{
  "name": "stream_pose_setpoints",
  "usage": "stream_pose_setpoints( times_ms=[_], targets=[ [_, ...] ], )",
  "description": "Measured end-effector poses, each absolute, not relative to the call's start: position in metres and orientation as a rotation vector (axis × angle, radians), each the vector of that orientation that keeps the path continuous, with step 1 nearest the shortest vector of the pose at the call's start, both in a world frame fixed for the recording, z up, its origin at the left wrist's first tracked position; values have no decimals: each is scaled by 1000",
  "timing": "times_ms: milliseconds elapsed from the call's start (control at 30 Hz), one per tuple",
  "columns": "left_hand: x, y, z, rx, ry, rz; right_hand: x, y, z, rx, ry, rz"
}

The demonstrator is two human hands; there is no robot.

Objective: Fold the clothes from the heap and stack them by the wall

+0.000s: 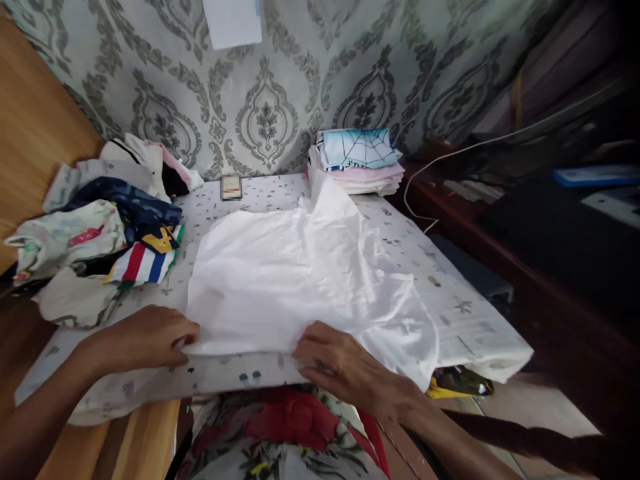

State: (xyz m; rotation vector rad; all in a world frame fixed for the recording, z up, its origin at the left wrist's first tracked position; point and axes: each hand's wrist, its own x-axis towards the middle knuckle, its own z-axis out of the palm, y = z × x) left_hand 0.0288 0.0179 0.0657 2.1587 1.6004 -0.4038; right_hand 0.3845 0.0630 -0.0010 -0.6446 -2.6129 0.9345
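Left hand (pixel 143 339): Stretched from the lower left, back upward, with fingers pointing right and curled over the near left corner of the white garment (pixel 250 280). Held thumb low, apart from the forefinger at the gap. Could not tell whether pinching the cloth or merely resting on it.
Right hand (pixel 333 353): Angled in from the lower right, back upward, with bent, close-set fingers at the middle of the garment's near edge. Kept the thumb below the fingers. Could not tell whether gripping.
White garment: Lay on the table (pixel 480 333) in front of both hands. Looked smooth and matt on the left, crumpled and shinier on the right, with a nearly straight near edge. Peaked at the back, close against the folded stack (pixel 360 150).
Table cover: Showed small scattered prints on white, with loose folds along the near side.
Folded stack: Sat at the back right, squared off, in soft layers of white and pink under a blue web print.
Loose clothes (pixel 120 200): Heaped at the left, rumpled, in white, navy and bold stripes.
Small tan card or box (pixel 231 188): Rested near the back edge, squarish.
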Motion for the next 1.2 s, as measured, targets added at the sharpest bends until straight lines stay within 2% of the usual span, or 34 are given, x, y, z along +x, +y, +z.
stream_pose_setpoints(
  times_ms=[100,167,333,433,533,733,1000,1200],
  targets=[
    [28,44,69,1996,1442,-315,390,85,10,-683,-2448,1239],
    [26,74,64,1986,1475,-147,392,121,12,-839,-2239,1282],
    [13,174,32,2095,1800,301,398,269,19,-1418,-1476,1111],
    [2,231,15,2084,1965,488,394,346,23,-1517,-1370,1021],
    [-3,268,3,2093,2062,519,382,391,14,-1590,-1357,1026],
    [-1,303,-11,2094,1962,402,363,425,-20,-1620,-1358,1078],
    [-18,320,2,1981,1800,510,379,424,-52,-1460,-1472,753],
    [-31,300,16,1507,1438,624,382,423,-65,-1382,-1653,609]
  ],
)
